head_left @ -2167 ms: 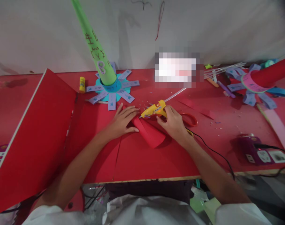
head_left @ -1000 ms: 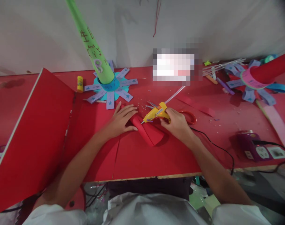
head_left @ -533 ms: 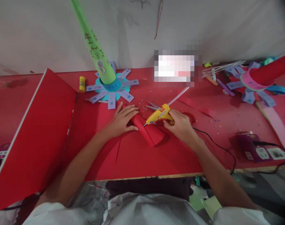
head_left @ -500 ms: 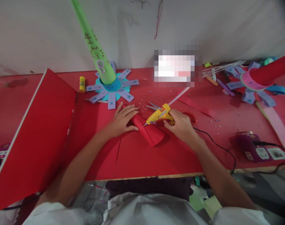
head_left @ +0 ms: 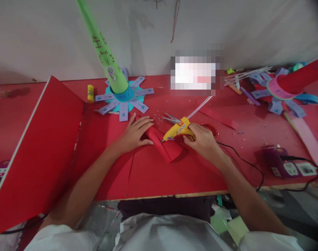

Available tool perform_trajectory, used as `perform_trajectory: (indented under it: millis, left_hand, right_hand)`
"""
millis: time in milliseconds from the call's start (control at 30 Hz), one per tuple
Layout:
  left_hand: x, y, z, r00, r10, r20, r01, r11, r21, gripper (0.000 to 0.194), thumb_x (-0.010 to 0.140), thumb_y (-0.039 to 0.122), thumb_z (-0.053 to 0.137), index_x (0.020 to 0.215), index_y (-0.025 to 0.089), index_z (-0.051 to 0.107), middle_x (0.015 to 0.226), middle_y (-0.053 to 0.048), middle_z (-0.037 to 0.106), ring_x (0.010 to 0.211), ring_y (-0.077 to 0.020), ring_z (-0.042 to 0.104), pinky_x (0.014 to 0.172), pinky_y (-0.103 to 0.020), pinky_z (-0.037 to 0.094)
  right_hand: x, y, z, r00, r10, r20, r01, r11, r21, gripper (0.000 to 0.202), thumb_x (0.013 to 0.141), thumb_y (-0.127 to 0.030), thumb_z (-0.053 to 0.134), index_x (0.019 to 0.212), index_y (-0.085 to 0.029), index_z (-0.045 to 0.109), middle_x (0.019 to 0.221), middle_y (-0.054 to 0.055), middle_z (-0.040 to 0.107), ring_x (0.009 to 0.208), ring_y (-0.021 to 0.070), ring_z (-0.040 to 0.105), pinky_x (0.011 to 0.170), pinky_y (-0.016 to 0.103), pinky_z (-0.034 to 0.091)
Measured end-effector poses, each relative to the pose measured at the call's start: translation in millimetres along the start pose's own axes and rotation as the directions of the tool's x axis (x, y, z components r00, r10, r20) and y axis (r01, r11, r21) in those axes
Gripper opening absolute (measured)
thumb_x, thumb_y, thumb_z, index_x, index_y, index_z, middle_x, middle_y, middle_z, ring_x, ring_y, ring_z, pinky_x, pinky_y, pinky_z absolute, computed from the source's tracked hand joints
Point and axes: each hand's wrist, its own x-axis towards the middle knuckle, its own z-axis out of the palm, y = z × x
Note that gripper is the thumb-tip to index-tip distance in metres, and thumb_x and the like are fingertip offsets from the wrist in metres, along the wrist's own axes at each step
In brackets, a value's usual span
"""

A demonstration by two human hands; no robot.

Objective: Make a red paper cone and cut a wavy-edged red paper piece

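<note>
A red paper cone [head_left: 165, 148] lies slanted on the red table, its wide end toward the lower right. My left hand [head_left: 138, 131] grips its narrow upper part, with the thumb along the near side. My right hand [head_left: 203, 140] is wrapped round the handle of a yellow glue gun [head_left: 177, 129], and a clear glue stick [head_left: 200, 106] sticks out of its back. The nozzle points down-left at the cone's overlapping edge; whether it touches is too small to tell. Scissors [head_left: 171, 119] with red handles lie partly behind the gun.
A green cone [head_left: 117, 78] stands on a blue base with purple strips, beside a yellow glue bottle [head_left: 90, 93]. A red board [head_left: 41, 150] rises at the left. At the right are a red cone [head_left: 302, 80], a purple power socket [head_left: 276, 162] and the gun's black cable [head_left: 242, 160].
The glue gun's nozzle has shifted very slightly down along the cone's edge. The whole view has moved a little; my left hand keeps the same hold.
</note>
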Motion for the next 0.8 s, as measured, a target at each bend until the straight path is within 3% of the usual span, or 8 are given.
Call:
perform_trajectory:
  millis: [800]
  left_hand:
    - [0.6, 0.8, 0.1, 1.000, 0.012, -0.017, -0.012, 1.000, 0.014, 0.080, 0.098, 0.076, 0.062, 0.157, 0.021, 0.057, 0.163, -0.017, 0.059, 0.160, -0.0369, 0.045, 0.139, -0.067, 0.002]
  right_hand:
    - [-19.3, 2.0, -15.6, 0.999, 0.015, 0.040, -0.017, 0.999, 0.033, 0.007, 0.093, -0.020, 0.061, 0.099, -0.023, 0.060, 0.091, 0.008, 0.072, 0.080, 0.0268, 0.068, 0.071, 0.036, 0.048]
